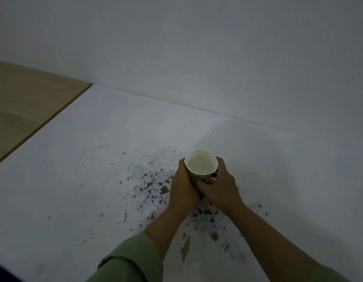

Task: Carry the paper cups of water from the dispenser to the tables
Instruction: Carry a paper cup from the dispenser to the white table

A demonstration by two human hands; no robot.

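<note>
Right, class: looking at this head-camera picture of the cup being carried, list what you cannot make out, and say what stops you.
- Lower wall and base of the paper cup: covered by the left hand and right hand.
- Whether the cup rests on the white table or is held above it: the hands hide its base.
- The dispenser: outside the frame.
- Print on the cup: dim and mostly covered.

Two bare forearms rise from the bottom edge of the frame toward its centre. The left sleeve [131, 259], at lower centre, is sage-green cloth, rolled back into a thick folded cuff well short of the wrist. At the lower right corner only a sliver of the right sleeve [337, 274] shows, in the same green. No rings, watch or bands show on either wrist.
</note>
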